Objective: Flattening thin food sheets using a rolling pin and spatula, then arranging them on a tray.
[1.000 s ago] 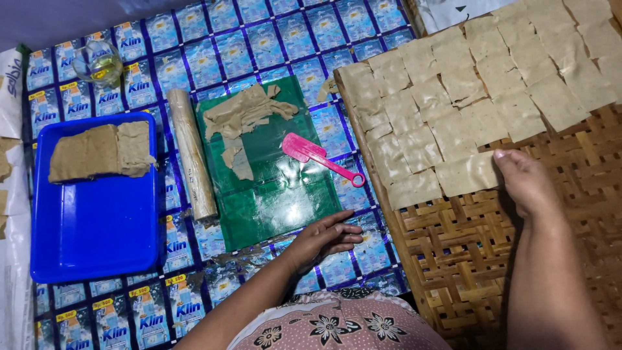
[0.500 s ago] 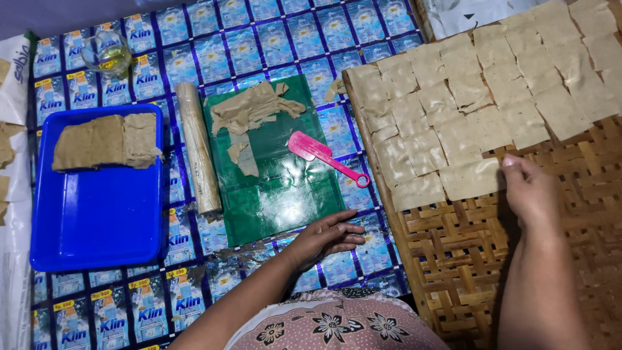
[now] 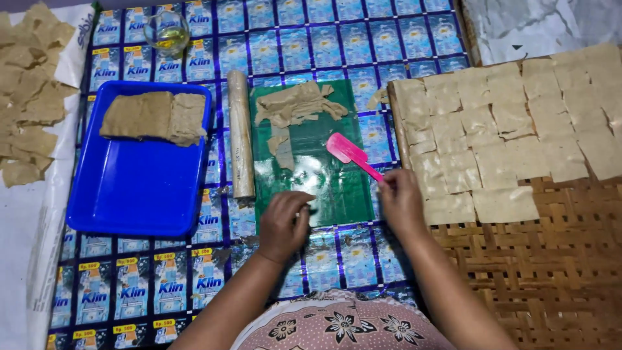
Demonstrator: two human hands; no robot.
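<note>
1. Your right hand (image 3: 400, 202) pinches the handle end of the one pink scraper (image 3: 352, 154); its flat blade points up and away from your fingers, lying on the green sheet (image 3: 337, 191).
2. Your left hand (image 3: 284, 223) rests curled on the near edge of that green sheet, just left of your right hand. Whether it holds anything under the fingers cannot be told.
3. Beyond your left hand, at the far end of the green sheet, lies one loose heap of torn tan dough strips (image 3: 295, 110).
4. Just left of the sheet, one rolling pin (image 3: 241, 133) lies lengthwise, close to your left hand's far side.
5. Further left sits one blue tray (image 3: 139, 188), carrying two slabs of brown dough (image 3: 155, 116) side by side at its far end.
6. Well beyond the tray stands one small glass (image 3: 166, 29) with yellowish liquid.
7. At the far left edge, a scatter of thin tan pieces (image 3: 29, 91) lies on white paper; they overlap too much to count.
8. Right of your right hand, a woven bamboo mat (image 3: 551, 272) bears flat cut dough squares (image 3: 505, 129) in about five rows, roughly two dozen, the nearest one almost touching your right hand.
</note>
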